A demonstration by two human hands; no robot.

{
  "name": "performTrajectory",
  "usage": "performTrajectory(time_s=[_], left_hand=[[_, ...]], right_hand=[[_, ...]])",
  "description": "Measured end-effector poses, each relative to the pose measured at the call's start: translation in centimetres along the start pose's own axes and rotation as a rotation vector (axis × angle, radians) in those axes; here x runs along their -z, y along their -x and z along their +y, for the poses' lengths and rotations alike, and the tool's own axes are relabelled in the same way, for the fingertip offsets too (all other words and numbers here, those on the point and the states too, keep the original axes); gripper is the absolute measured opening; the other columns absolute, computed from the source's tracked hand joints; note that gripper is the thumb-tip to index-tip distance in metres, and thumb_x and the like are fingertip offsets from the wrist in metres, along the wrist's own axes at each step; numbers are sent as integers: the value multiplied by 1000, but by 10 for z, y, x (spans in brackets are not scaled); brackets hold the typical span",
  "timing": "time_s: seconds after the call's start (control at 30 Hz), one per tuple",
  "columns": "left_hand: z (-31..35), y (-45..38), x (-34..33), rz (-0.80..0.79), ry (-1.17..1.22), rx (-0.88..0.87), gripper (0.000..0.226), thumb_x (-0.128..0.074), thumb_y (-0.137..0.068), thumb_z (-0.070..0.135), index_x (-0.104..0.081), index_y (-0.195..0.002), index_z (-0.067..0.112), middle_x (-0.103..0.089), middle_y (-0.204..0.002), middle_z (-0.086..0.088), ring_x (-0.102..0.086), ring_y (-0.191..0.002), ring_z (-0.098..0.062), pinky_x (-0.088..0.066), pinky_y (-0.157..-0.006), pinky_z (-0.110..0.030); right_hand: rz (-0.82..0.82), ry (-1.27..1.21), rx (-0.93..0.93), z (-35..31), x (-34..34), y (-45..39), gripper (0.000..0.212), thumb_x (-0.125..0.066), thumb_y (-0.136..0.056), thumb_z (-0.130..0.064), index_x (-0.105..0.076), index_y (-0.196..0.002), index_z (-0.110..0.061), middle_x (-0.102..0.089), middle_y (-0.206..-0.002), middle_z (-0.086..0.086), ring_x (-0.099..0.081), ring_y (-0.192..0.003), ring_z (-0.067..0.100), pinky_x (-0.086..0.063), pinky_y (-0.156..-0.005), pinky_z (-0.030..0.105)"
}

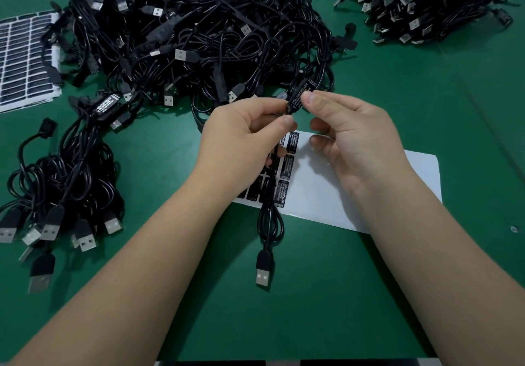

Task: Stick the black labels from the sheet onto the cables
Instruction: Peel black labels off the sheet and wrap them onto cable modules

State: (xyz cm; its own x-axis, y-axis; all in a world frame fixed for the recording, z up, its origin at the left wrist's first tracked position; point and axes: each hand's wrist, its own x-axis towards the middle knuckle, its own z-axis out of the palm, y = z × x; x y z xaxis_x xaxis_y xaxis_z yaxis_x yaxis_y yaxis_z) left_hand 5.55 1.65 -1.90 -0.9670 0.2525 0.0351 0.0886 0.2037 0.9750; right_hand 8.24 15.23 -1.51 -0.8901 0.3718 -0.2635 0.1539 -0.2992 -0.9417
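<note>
Head view, item one: cable, black, thin, with a small box-shaped controller in line near its top end and a plug hanging at the bottom, held up above the green table in front of the person. A black label with white lettering already lies along the controller's face. Left hand: thumb and forefinger pinch the lower end of the controller, the other fingers curled under, the cord dropping from them in a loose loop. Right hand: thumb and forefinger pinch the label side of the controller, apparently pressing it flat; remaining fingers loosely spread below.

Handling, by judgement: cable light and limp, will swing and tangle; controller rigid, the only firm place to grip, best taken by its narrow edges so the face stays free. Labels thin, soft, tacky; lift by a corner, and avoid creasing.

Item two: label sheet, white backing, lying on the table directly beneath the hands, several black labels left along its left part, the right part bare.

Item three: small bundle of cables at the left, one showing a label. Large tangled heap behind the hands. Further pile at far right. Second sheet at far left, partly under the heap
</note>
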Motion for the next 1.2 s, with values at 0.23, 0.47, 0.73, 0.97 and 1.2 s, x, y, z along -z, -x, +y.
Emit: performTrajectory(time_s=[0.23,0.47,0.73,0.97,1.2], left_hand=[[-1,0,-1,7,-15,-3,16,-69,-88,15,-69,-100,26,-75,-80,11,-68,-63,-5,-52,-52,-18],[-4,-1,-1,14,-34,-6,18,-69,-87,16,-70,-103,24,-75,-81,9,-69,-65,-7,-53,-54,-20],[-2,0,-2,2,-32,8,15,-67,-89,15,-70,-102,23,-75,-80,9,-69,-62,-10,-52,-53,-19],[3,0,-1,21,47,51,16,-59,-94,19,-74,-101,18,-74,-86,-2,-67,-64,-12,-55,-53,-27],[4,1,-1,60,111,76,13,-64,-91,21,-77,-90,20,-74,-75,0,-63,-61,-15,-52,-59,-33]], right_hand=[[-3,-24,13,1,-1,0,8,-81,-72,-20,-78,-66,-25,-69,-66,-6,-60,-59,3,-46,-54,17],[-7,-20,22,1,-2,2,11,-80,-75,-18,-78,-65,-25,-69,-66,-6,-59,-59,3,-46,-52,16],[50,54,53,3,-3,4,7,-80,-75,-26,-78,-70,-29,-63,-60,-12,-51,-56,2,-43,-52,15],[39,-14,55,1,-6,8,10,-79,-76,-17,-77,-67,-19,-57,-50,-12,-49,-46,-2,-42,-46,12],[-4,-11,127,-2,-9,15,9,-74,-81,-10,-72,-75,-17,-57,-45,-16,-52,-44,-7,-40,-48,6]])
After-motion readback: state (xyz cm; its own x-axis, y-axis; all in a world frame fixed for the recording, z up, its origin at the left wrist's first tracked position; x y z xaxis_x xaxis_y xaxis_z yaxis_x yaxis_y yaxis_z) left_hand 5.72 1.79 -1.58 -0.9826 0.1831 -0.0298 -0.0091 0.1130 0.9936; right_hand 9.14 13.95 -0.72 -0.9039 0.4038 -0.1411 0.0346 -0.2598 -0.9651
